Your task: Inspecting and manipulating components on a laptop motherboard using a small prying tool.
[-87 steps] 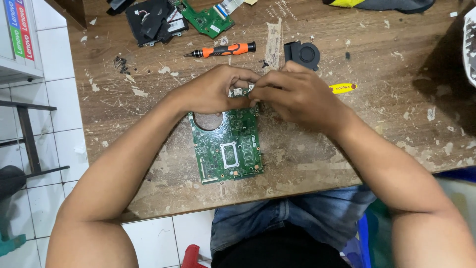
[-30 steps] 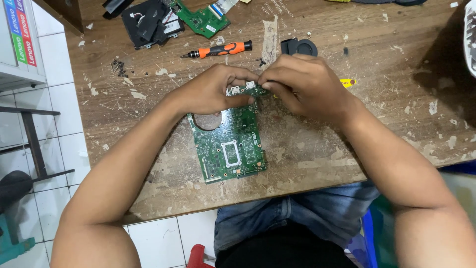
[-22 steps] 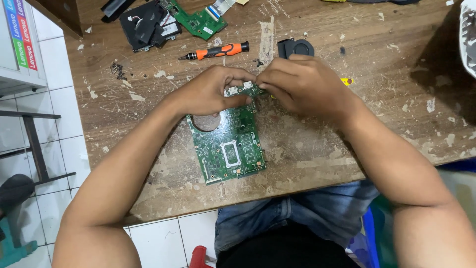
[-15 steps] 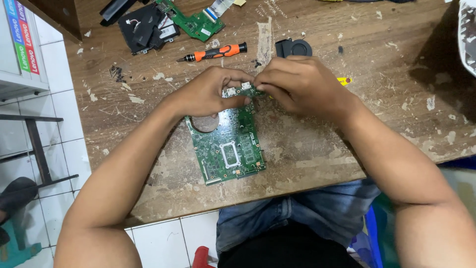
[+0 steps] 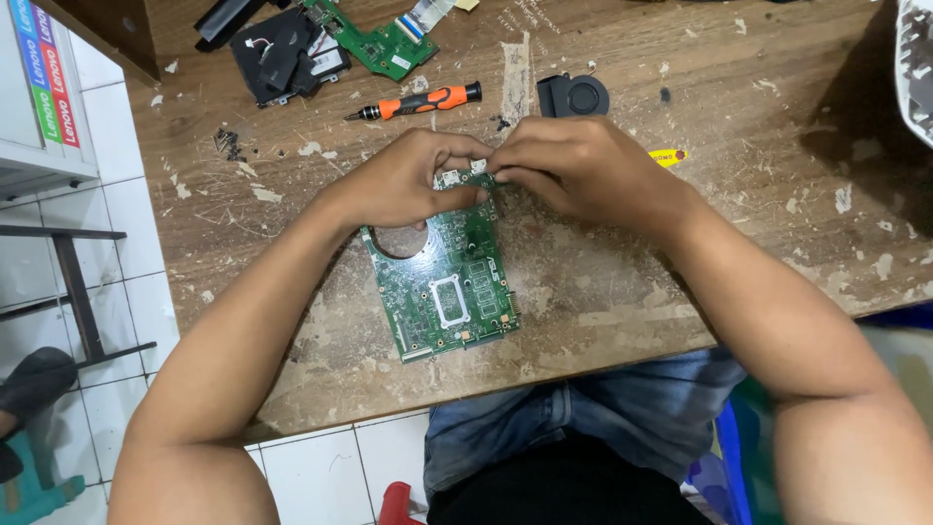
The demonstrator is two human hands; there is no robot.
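On the scratched wooden counter [image 5: 680, 282], the left hand [image 5: 403, 180] and right hand [image 5: 573, 165] both pinch the far edge of a green circuit board [image 5: 442, 282]; an orange screwdriver [image 5: 418, 101] lies beyond.

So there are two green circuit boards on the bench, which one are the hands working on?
The large green motherboard near the bench's front edge, with a round cut-out and a square socket. Both the left hand and right hand pinch its far edge. The smaller green board lies untouched farther back.
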